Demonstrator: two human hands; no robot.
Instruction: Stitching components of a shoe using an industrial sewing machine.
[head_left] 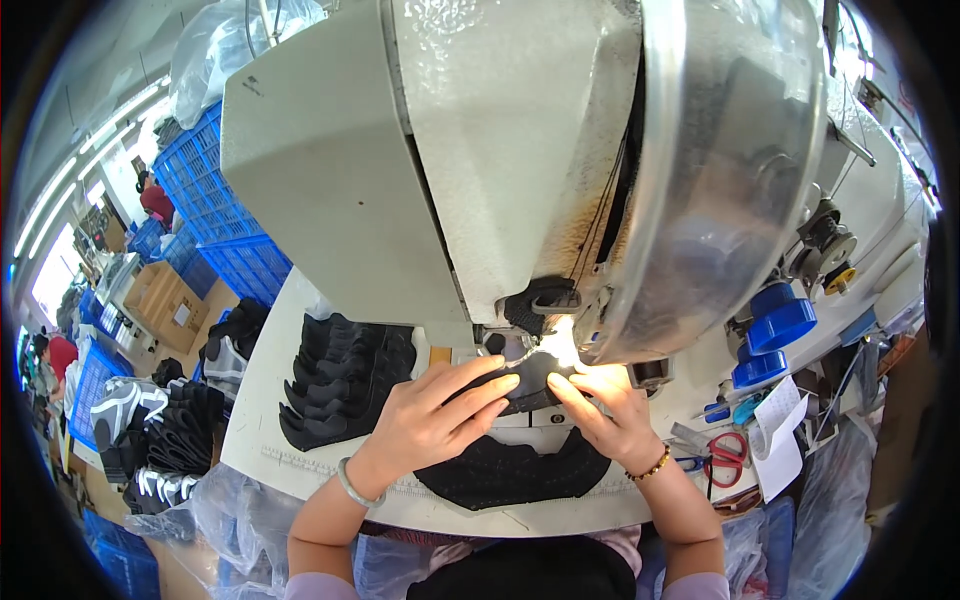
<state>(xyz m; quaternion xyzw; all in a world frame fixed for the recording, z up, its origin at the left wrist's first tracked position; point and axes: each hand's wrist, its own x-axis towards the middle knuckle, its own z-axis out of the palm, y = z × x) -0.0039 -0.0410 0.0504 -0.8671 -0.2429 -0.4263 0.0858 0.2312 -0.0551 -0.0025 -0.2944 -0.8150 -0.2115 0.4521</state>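
Observation:
A large cream sewing machine (400,150) fills the upper middle of the head view. Under its lit needle area lies a black shoe upper piece (500,470), spread on the white table (260,420). My left hand (440,415), with a bracelet at the wrist, presses flat on the black fabric just left of the needle. My right hand (610,410), wearing a beaded bracelet, pinches the fabric's edge right beside the needle. The part under the presser foot is washed out by the lamp.
A stack of black cut pieces (345,385) lies left of my hands. Red scissors (728,455), blue thread spools (778,320) and a paper slip (780,440) sit on the right. Blue crates (215,210), cardboard boxes and bagged shoe parts (165,430) stand at left; people work far left.

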